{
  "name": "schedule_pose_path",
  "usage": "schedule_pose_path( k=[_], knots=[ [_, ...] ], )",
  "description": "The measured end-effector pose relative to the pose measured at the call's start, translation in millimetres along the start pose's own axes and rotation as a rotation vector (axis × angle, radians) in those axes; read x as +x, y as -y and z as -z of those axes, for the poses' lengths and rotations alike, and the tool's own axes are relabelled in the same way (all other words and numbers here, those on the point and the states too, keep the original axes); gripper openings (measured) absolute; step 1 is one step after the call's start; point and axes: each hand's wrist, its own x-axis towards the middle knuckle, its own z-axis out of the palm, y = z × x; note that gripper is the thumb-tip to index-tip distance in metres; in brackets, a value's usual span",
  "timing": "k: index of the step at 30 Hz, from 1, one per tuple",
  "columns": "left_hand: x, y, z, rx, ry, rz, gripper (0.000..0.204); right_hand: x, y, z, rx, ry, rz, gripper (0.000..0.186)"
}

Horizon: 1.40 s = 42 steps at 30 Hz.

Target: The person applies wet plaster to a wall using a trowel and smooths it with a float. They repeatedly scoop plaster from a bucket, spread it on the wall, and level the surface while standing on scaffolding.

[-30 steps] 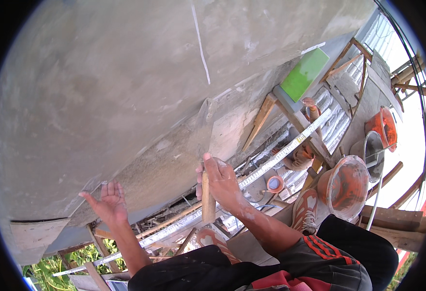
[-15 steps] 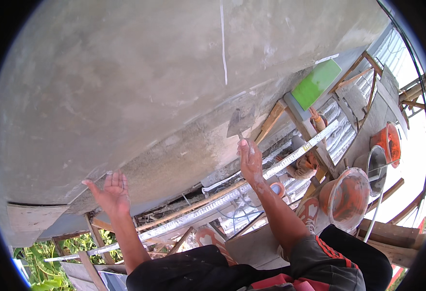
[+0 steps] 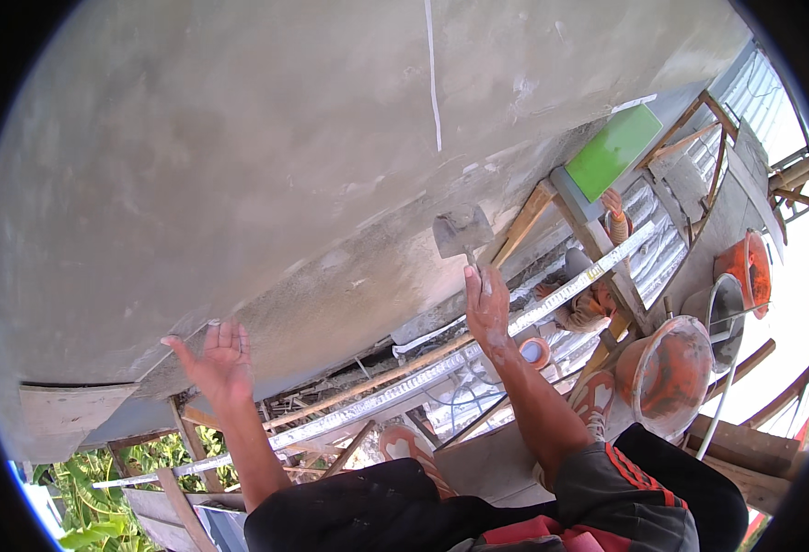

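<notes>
In my right hand [image 3: 489, 311] is a trowel [image 3: 461, 231], its handle gripped and its flat grey blade held up close to the plastered wall [image 3: 239, 166]. The blade lies over the rougher, lighter band along the wall's lower part. Whether it touches the wall I cannot tell. My left hand [image 3: 221, 366] is raised with its palm up and fingers stretched, nothing in it. It is nearest to the lower left part of the wall, beside a thin flat board [image 3: 75, 405]. A white streak [image 3: 433, 74] runs down the grey plaster.
An orange bucket [image 3: 670, 373] smeared with mortar stands at my right, with a grey bucket [image 3: 713, 313] and another orange bucket [image 3: 745, 267] behind. A long pale straightedge [image 3: 404, 391] crosses below my hands. Farther down, a co-worker's hand [image 3: 613, 204] reaches toward a green panel [image 3: 612, 152].
The trowel blade has turned and tilted in my right hand, showing a broader face. The co-worker's raised hand has shifted slightly. My left hand stays stretched out.
</notes>
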Motion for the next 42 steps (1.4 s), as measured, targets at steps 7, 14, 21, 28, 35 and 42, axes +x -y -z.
schedule_pose_path(
  k=[7, 14, 21, 28, 35, 42],
  knots=[
    [-2.1, 4.0, -12.1, 0.003, 0.008, -0.023, 0.138, 34.0, 59.1, -10.3, -0.073, -0.152, 0.445, 0.017],
    [-1.9, 6.7, -14.6, 0.022, -0.011, -0.034, 0.136, 80.0, 5.3, 44.2, -0.079, -0.342, 0.045, 0.031],
    [0.3, 1.4, -6.6, 0.034, -0.008, -0.022, 0.137, 59.6, 14.9, 38.7, 0.024, -0.248, 0.067, 0.029],
    [0.2, -0.8, -1.4, 0.007, 0.011, 0.010, 0.136, 41.8, 50.5, -5.0, 0.112, -0.178, 0.002, 0.028],
    [-1.2, 2.7, -9.0, -0.017, 0.004, 0.019, 0.139, 17.3, 60.4, -13.6, 0.091, -0.140, 0.233, 0.025],
    [-2.7, 3.5, -9.0, 0.014, 0.005, 0.013, 0.139, 40.8, 54.3, -10.5, 0.208, -0.168, -0.041, 0.033]
  ],
)
